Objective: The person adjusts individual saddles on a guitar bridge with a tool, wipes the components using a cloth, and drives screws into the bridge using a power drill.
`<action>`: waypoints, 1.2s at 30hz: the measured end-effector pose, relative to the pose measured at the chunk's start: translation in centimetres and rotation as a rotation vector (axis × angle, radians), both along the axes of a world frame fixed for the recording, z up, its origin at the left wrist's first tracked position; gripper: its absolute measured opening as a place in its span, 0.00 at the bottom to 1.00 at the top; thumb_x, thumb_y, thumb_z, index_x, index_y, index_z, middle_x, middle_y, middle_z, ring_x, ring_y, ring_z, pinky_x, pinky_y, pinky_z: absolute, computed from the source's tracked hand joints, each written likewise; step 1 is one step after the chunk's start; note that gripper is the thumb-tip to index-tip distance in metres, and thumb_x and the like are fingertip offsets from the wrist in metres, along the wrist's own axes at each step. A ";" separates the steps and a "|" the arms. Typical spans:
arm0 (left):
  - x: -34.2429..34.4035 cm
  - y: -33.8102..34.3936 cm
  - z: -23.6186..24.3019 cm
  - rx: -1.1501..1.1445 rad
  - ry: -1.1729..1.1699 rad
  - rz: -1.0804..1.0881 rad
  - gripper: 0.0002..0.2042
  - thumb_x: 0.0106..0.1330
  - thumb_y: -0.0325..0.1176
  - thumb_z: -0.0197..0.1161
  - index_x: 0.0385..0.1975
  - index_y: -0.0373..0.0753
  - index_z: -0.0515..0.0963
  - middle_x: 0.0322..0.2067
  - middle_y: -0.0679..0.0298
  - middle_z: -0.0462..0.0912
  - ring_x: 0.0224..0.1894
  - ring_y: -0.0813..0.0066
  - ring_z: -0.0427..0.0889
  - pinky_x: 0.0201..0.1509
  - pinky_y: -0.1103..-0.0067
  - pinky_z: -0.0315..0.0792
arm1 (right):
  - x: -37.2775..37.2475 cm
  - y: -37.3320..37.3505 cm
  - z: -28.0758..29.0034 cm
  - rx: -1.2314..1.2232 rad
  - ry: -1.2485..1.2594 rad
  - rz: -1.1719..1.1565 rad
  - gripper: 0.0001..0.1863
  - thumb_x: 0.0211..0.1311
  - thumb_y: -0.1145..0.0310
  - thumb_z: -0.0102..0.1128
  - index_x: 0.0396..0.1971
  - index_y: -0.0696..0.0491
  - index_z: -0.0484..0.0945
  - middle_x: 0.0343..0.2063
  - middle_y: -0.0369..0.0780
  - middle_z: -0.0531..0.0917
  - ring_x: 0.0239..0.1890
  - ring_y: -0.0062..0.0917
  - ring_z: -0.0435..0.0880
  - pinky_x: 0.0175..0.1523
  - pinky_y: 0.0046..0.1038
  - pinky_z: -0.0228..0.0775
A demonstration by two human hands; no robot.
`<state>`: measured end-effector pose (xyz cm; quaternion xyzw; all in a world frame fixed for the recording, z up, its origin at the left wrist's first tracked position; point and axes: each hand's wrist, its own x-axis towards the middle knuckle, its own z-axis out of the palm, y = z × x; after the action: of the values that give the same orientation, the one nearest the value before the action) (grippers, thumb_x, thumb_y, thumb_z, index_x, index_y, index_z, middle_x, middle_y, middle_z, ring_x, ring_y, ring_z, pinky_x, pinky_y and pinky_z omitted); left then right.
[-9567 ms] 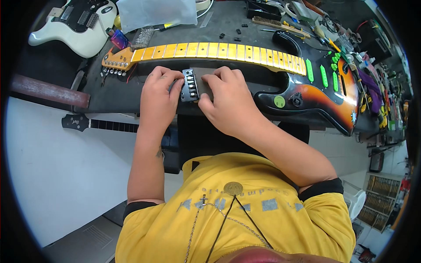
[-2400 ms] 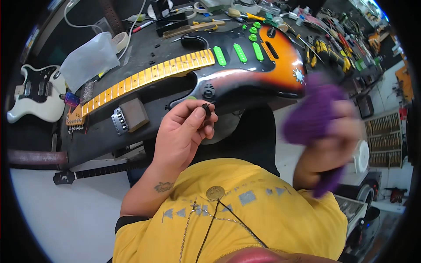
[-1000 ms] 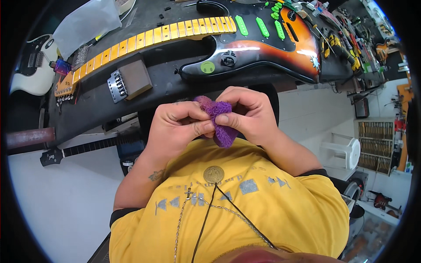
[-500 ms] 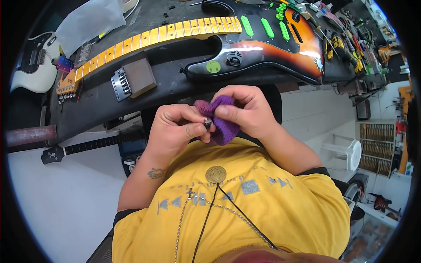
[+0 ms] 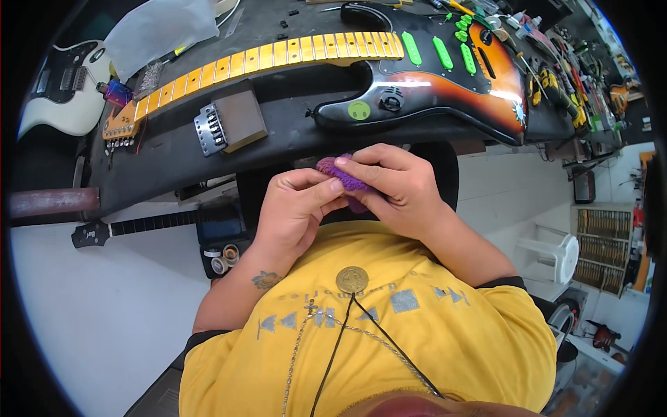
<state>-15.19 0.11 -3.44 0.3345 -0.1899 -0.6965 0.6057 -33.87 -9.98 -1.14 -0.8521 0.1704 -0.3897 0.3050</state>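
Purple cloth pinched between your two hands, just short of the bench.
Your left hand pinches its left side with thumb and fingers; your right hand presses its folds from the other. Whether they enclose anything is hidden. Beyond, a metal bridge sits against a brown block; farther, a sunburst guitar lies face up.

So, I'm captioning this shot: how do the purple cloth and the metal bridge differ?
The purple cloth is fuzzy and looks soft, while the metal bridge is silvery and looks rigid. The purple cloth is bunched between the left hand and right hand; the metal bridge sits untouched at a brown block's left side. The purple cloth is partly covered by the hands; the metal bridge is in plain view. Both are apart from the sunburst guitar.
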 end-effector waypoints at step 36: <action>1.2 0.2 0.2 -0.175 -0.421 -0.009 0.08 0.67 0.26 0.70 0.42 0.34 0.80 0.30 0.61 0.82 0.29 0.74 0.80 0.32 0.78 0.72 | -32.2 -29.6 24.2 -0.625 -0.260 -1.564 0.20 0.64 0.62 0.63 0.49 0.63 0.82 0.41 0.56 0.87 0.41 0.49 0.87 0.50 0.43 0.78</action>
<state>-13.98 0.36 -3.28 0.4176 -0.3735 -0.5950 0.5763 -66.03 -39.56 23.08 -0.4827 0.5584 -0.6121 -0.2839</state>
